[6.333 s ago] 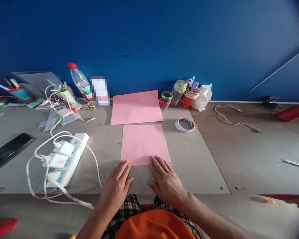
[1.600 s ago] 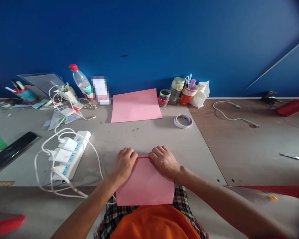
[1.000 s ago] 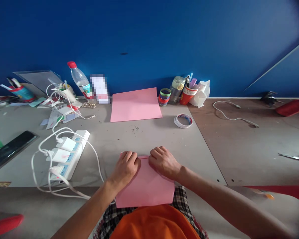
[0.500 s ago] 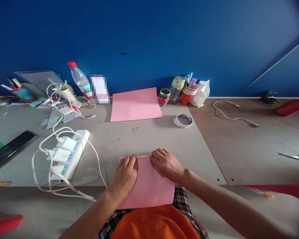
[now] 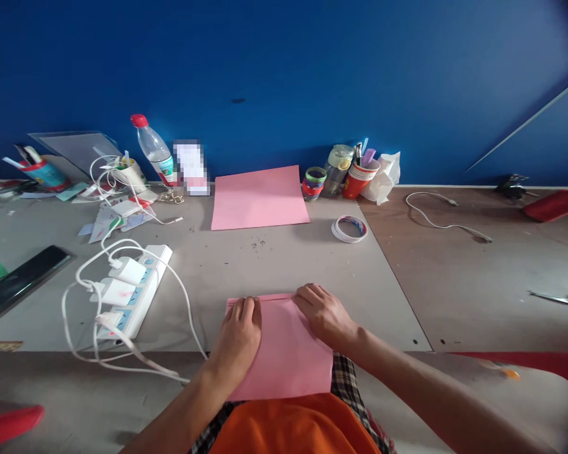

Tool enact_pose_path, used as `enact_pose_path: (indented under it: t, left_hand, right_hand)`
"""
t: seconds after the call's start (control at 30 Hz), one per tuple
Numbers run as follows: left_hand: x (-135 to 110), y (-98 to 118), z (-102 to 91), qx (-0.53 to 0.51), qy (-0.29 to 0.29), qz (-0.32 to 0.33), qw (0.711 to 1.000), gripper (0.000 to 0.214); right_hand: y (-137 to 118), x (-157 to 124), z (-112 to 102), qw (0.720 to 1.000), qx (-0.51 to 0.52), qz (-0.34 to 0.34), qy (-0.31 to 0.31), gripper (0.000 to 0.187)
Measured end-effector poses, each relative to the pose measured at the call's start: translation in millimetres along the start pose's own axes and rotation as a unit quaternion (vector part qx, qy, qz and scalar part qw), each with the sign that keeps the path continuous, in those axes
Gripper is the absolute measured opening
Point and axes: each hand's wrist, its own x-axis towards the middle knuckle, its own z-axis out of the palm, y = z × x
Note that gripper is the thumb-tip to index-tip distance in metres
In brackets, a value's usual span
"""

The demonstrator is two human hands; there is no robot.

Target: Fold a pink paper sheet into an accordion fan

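A pink sheet of paper (image 5: 284, 347) lies at the near edge of the table and hangs over onto my lap, with a narrow fold along its far edge. My left hand (image 5: 239, 331) rests flat on the left part of that fold, fingers together and stretched out. On the right end of the fold my right hand (image 5: 324, 312) presses down, fingers slightly curled. A second pink sheet (image 5: 259, 198) lies flat farther back near the blue wall.
A white power strip (image 5: 132, 287) with chargers and looping cables sits left. A roll of tape (image 5: 350, 228), a red cup (image 5: 358, 183) and jars stand at the back. A water bottle (image 5: 154, 148) leans back left. A dark phone (image 5: 21, 280) lies far left, scissors (image 5: 556, 299) right.
The sheet was drawn toward me off the table edge and its far edge folded over. In the last second my hands slid apart along the fold, the right one moving rightward.
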Motion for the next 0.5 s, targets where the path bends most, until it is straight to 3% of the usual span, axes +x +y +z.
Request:
enact_pose_path:
  t: [0.5]
  left_hand:
    - [-12.5, -8.4, 9.8, -0.018, 0.038, -0.018, 0.999, 0.045]
  right_hand:
    - [3.0, -13.0, -6.7, 0.999, 0.004, 0.031, 0.012, 0.029]
